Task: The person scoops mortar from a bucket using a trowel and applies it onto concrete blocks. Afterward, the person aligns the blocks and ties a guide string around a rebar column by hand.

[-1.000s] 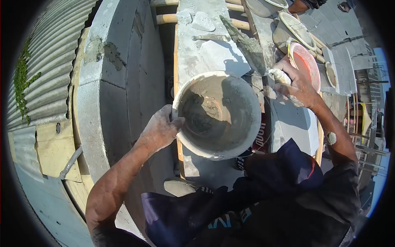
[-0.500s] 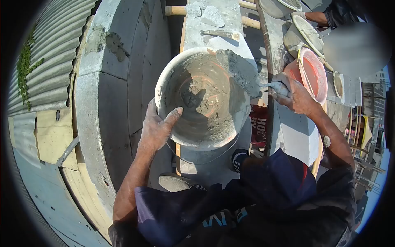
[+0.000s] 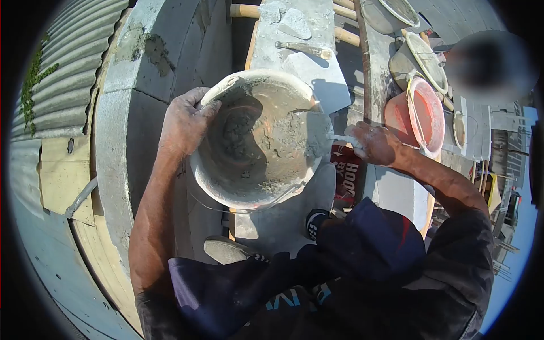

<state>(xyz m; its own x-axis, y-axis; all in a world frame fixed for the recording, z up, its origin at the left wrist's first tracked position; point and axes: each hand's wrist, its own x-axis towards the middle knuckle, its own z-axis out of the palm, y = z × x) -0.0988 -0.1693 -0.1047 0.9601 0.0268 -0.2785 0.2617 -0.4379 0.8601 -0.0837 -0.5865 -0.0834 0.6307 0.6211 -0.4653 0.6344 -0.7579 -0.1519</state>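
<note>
at the frame's centre, the left hand [image 3: 187,122] grips the rim of a pale bucket [image 3: 218,178] of grey mortar [image 3: 241,136]; right of centre, the right hand [image 3: 377,143] clasps a trowel [image 3: 313,133], blade inside. a red bucket [image 3: 398,117] sits upper right.

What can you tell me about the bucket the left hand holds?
The bucket is round, pale and plastic-looking, its mouth facing the camera. Grey mortar coats the inside, with orange traces showing. A thin wire handle hangs along the near side. The left hand grips it at upper left; the right hand's trowel reaches in at right. Its underside is hidden.
</note>
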